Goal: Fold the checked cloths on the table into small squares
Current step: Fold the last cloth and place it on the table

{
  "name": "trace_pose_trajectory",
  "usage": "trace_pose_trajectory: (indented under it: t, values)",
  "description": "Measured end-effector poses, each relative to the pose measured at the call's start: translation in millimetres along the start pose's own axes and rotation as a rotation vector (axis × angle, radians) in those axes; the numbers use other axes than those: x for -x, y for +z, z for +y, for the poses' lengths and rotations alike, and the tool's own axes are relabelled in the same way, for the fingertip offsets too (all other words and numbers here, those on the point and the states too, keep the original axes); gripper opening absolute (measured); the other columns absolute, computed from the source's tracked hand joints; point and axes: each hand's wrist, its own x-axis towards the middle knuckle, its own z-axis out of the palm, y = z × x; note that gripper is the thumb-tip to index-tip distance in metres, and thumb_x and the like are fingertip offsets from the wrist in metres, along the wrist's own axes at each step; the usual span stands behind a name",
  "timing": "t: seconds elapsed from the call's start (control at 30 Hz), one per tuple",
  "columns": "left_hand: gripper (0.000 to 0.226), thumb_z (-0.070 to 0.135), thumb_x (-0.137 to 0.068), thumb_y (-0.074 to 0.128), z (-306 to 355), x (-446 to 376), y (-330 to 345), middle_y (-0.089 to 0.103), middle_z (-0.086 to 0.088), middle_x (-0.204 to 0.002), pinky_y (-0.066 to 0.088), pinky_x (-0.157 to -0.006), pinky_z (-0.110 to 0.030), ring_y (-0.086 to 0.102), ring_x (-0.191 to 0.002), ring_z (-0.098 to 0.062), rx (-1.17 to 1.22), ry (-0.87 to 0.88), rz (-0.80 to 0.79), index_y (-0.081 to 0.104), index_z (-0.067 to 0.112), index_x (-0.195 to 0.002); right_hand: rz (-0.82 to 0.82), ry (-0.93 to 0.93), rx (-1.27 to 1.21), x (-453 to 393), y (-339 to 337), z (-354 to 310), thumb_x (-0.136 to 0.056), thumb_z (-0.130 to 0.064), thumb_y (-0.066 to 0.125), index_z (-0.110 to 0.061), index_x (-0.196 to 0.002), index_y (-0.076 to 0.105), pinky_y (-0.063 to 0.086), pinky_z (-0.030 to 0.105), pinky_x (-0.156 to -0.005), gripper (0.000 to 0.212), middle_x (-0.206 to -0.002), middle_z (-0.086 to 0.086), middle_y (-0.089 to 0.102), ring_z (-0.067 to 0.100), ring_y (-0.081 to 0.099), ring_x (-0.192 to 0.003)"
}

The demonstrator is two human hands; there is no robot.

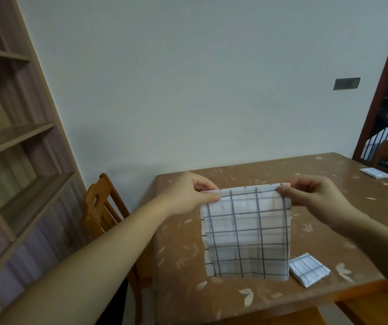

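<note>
A brown leaf-patterned table (247,299) fills the lower right of the frame, a wooden chair (99,207) at its left edge. Above it, at centre, hangs the checked cloth (247,233), the left hand (188,193) pinching its top left corner and the right hand (315,195) pinching its top right. A small folded cloth (308,269) lies just right of its lower edge; another folded cloth (373,172) sits far right.

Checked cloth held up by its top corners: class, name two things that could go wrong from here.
The checked cloth hangs from pinches by the left hand and right hand; its doubled layers look slightly offset on the left, so the fold may come out uneven. Its lower edge hangs close to the small folded square and could disturb it.
</note>
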Motion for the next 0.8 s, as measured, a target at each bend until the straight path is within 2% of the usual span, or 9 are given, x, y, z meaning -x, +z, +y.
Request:
trace_pose_trajectory:
  t: [0.07, 0.17, 0.27, 0.33, 0.37, 0.43, 0.5, 0.63, 0.8]
  values:
    - [0.007, 0.026, -0.083, 0.076, 2.2, 0.1, 2.4, 0.074, 0.016, -0.087, 0.056, -0.08, -0.024, 0.068, -0.085, 0.0, 0.033, 0.008, 0.041, 0.075, 0.033, -0.083, -0.05, 0.013, 0.057, 1.0, -3.5, -5.0, -0.068, -0.059, 0.075, 0.0, -0.086, 0.07, 0.054, 0.058, -0.087, 0.062, -0.084, 0.023, 0.07, 0.039, 0.068, -0.086]
    - [0.006, 0.021, -0.083, 0.076, 3.4, -1.5, 5.3, 0.076, 0.005, -0.088, 0.057, -0.079, -0.029, 0.07, -0.085, -0.01, 0.183, 0.008, 0.107, 0.077, 0.024, -0.087, -0.096, 0.004, 0.052, 0.2, -6.8, -10.1, -0.068, -0.046, 0.07, -0.012, -0.086, 0.077, 0.057, 0.044, -0.087, 0.039, -0.086, 0.005, 0.077, 0.018, 0.073, -0.083]
    - [0.007, 0.015, -0.081, 0.077, 5.8, -2.2, 8.0, 0.077, -0.001, -0.089, 0.058, -0.078, -0.031, 0.071, -0.085, -0.016, 0.38, -0.024, 0.154, 0.078, 0.017, -0.087, -0.124, -0.027, 0.018, -1.2, -9.1, -5.6, -0.056, -0.071, 0.075, -0.012, -0.082, 0.078, 0.059, 0.036, -0.081, 0.065, -0.088, 0.008, 0.078, 0.022, 0.074, -0.085]
    - [0.006, 0.012, -0.081, 0.075, 8.9, -1.7, 8.5, 0.077, -0.004, -0.087, 0.059, -0.077, -0.031, 0.072, -0.083, -0.017, 0.462, -0.04, 0.154, 0.078, 0.015, -0.086, -0.103, -0.019, -0.003, -2.2, -9.5, -1.5, -0.046, -0.079, 0.076, -0.013, -0.082, 0.079, 0.06, 0.033, -0.079, 0.075, -0.089, 0.009, 0.078, 0.022, 0.074, -0.086]
    - [0.006, 0.011, -0.082, 0.074, 9.8, -1.5, 8.3, 0.077, -0.005, -0.087, 0.06, -0.077, -0.031, 0.072, -0.082, -0.017, 0.484, -0.043, 0.152, 0.078, 0.014, -0.087, -0.09, -0.022, -0.001, -3.3, -9.8, -1.0, -0.05, -0.076, 0.077, -0.013, -0.082, 0.08, 0.059, 0.034, -0.08, 0.071, -0.089, 0.009, 0.078, 0.023, 0.074, -0.087]
    - [0.007, 0.011, -0.083, 0.073, 9.4, -2.2, 6.9, 0.077, -0.006, -0.087, 0.06, -0.078, -0.032, 0.072, -0.083, -0.019, 0.508, -0.044, 0.159, 0.078, 0.014, -0.087, -0.088, -0.025, -0.009, -5.1, -9.1, -1.5, -0.066, -0.053, 0.076, -0.009, -0.084, 0.08, 0.059, 0.035, -0.083, 0.047, -0.089, 0.009, 0.078, 0.025, 0.074, -0.09]
    - [0.007, 0.011, -0.083, 0.074, 6.3, -4.0, 5.1, 0.077, -0.004, -0.085, 0.059, -0.079, -0.032, 0.072, -0.082, -0.018, 0.517, -0.036, 0.169, 0.078, 0.016, -0.085, -0.093, -0.009, -0.005, -6.6, -7.2, -3.4, -0.072, -0.035, 0.069, -0.007, -0.086, 0.079, 0.06, 0.034, -0.085, 0.034, -0.088, 0.008, 0.079, 0.026, 0.074, -0.091]
    - [0.01, 0.014, -0.08, 0.077, -1.1, -10.7, 0.3, 0.076, 0.0, -0.082, 0.055, -0.077, -0.03, 0.071, -0.082, -0.016, 0.522, -0.03, 0.199, 0.079, 0.021, -0.075, -0.089, 0.006, 0.022, -9.6, -4.1, -7.8, -0.065, -0.044, 0.071, -0.005, -0.084, 0.078, 0.06, 0.025, -0.077, 0.044, -0.088, 0.007, 0.079, 0.018, 0.074, -0.086]
    - [0.006, 0.015, -0.078, 0.078, -9.9, -18.9, -7.6, 0.074, -0.003, -0.08, 0.056, -0.076, -0.034, 0.07, -0.08, -0.018, 0.574, -0.058, 0.183, 0.077, 0.017, -0.073, -0.078, 0.004, 0.032, -18.2, -3.2, -12.0, -0.072, -0.032, 0.069, -0.005, -0.083, 0.08, 0.06, 0.026, -0.078, 0.031, -0.088, 0.005, 0.079, 0.018, 0.074, -0.089]
